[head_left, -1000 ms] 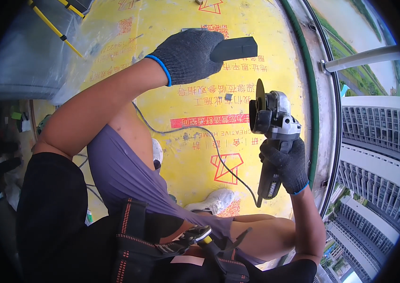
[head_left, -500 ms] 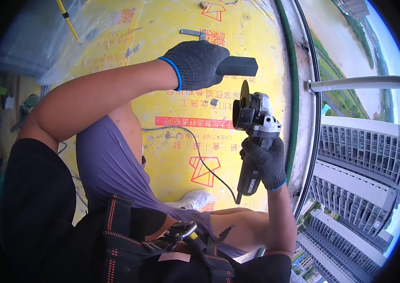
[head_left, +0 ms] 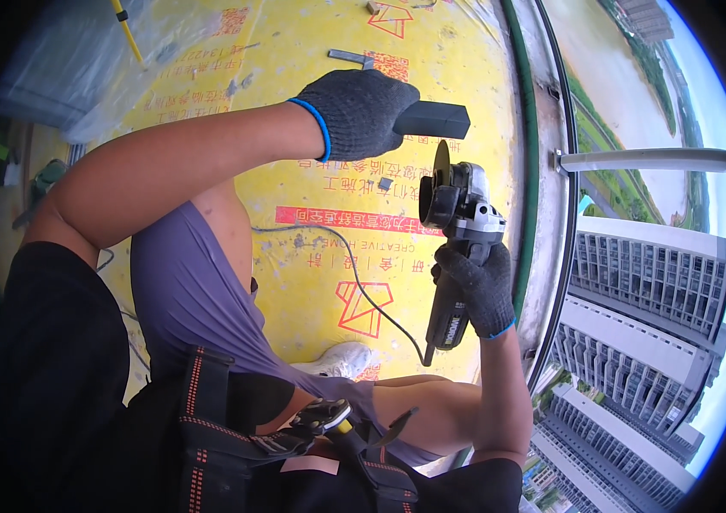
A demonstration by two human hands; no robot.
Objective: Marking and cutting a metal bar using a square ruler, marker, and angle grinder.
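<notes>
I see the yellow floor sheet (head_left: pixel 312 282) spread wide below me, its right edge ending at a green hose (head_left: pixel 531 171) and a curved rail, with open air and tower blocks beyond. My left hand (head_left: pixel 359 111) is wrapped tight around a dark rectangular bar (head_left: pixel 433 120) held out level; my right hand (head_left: pixel 476 286) grips the angle grinder (head_left: pixel 457 231), its disc just under the bar's end; at my waist the tool pouch (head_left: pixel 329 423) holds a yellow-handled tool

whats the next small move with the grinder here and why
Probably bring the angle grinder disc up to the dark bar. The left hand holds the bar out level, the right hand grips the grinder just below it, and the disc sits close to the bar's underside.
</notes>
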